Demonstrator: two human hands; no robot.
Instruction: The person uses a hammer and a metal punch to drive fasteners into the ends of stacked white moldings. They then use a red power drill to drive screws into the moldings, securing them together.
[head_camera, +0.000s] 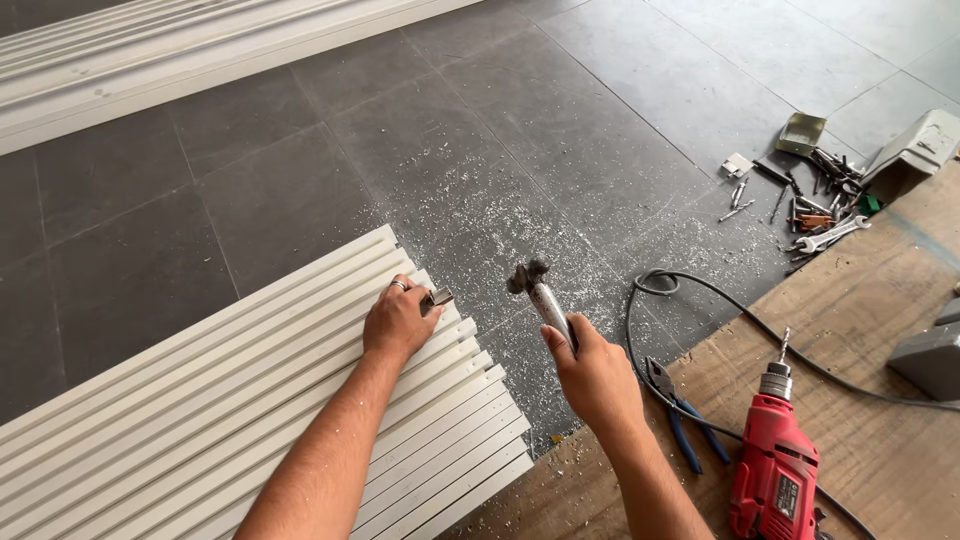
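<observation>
My left hand (398, 322) rests on a stack of long white ribbed profiles (200, 410) lying on the floor, pinching a small metal clip (440, 298) at the end of one profile. A ring shows on one finger. My right hand (597, 376) grips the handle of a metal hammer (535, 288), its head raised a short way to the right of the clip, above the dusty floor.
A red electric drill (775, 468) and blue-handled pliers (672, 405) lie on a plywood sheet (860, 330) at the right, with a black cable (700, 300) looping over it. Spanners, screws and small parts (815, 200) are scattered further back. More white profiles (150, 50) lie at top left.
</observation>
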